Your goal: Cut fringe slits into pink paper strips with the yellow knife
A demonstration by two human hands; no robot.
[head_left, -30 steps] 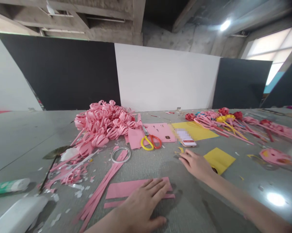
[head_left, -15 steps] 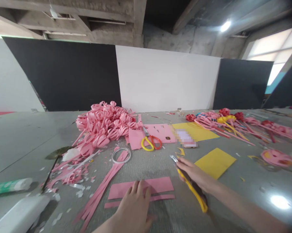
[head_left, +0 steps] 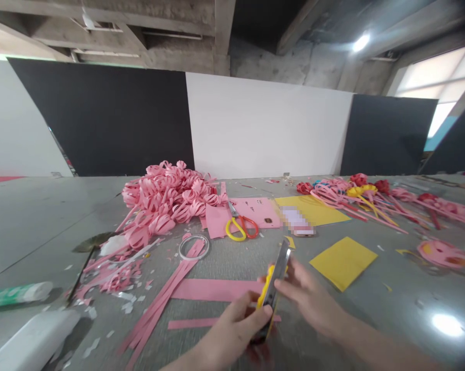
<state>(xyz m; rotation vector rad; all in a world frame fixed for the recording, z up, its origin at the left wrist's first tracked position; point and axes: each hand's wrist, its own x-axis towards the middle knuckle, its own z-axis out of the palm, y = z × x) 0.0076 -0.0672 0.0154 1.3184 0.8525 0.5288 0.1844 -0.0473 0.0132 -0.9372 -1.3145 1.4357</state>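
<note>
A yellow and black utility knife (head_left: 273, 288) is held up above the floor, its metal blade end pointing upward. My left hand (head_left: 242, 327) is wrapped round its lower part. The fingers of my right hand (head_left: 304, 293) grip it near the blade end. Beneath and behind my hands lies a wide pink paper strip (head_left: 212, 290), its right part partly covered by them. A narrow pink strip (head_left: 191, 323) lies nearer, apart from the wide one.
Scissors (head_left: 242, 228) lie on pink sheets beyond my hands. A tape roll (head_left: 194, 248) rests on long pink strips. A pink ribbon pile (head_left: 174, 193), glue tube (head_left: 19, 295) and white box (head_left: 35, 340) are left; yellow paper (head_left: 344, 263) and a phone (head_left: 297, 221) are right.
My left hand has left the pink paper and risen to the right, taking hold of the knife. My right hand has brought the knife left and turned it upright. The two strips lie farther apart.
</note>
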